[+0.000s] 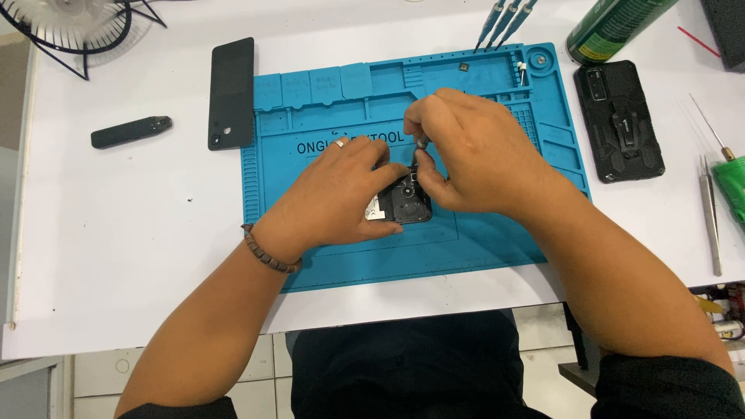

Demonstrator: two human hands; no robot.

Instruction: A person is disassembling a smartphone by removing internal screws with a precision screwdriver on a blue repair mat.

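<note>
Two bare hands meet over the middle of a blue work mat (497, 248) on a white table (116, 256), and between them they cover most of what matters. Left hand (341, 194), ring on one finger and a bead bracelet (268, 252) at the wrist, lies curled over a small opened device (403, 203), pinning it against the mat; only its dark inner face and a pale corner peek out below the fingers, so what kind of device it is stays hard to say. Right hand (473, 155) arches above it, thumb and forefinger pinched shut on a slim tool (421, 143), and all that shows of the tool is a short metallic stub; its tip is lost behind the fingers, somewhere right at the device's top edge. Printed lettering on the mat is half blocked by the left knuckles. Off the mat's upper left corner, a flat black back cover (231, 93) lies just beside it, with a small dark stick-shaped gadget (130, 132) further left. Cut off by the top edge are a fan (74, 27), three blue-handled screwdrivers (504, 19) and a green can (613, 27). On the right, a black rugged phone case (619, 120) lies near the mat, and tweezers (710, 221) sit close to the frame's edge.
</note>
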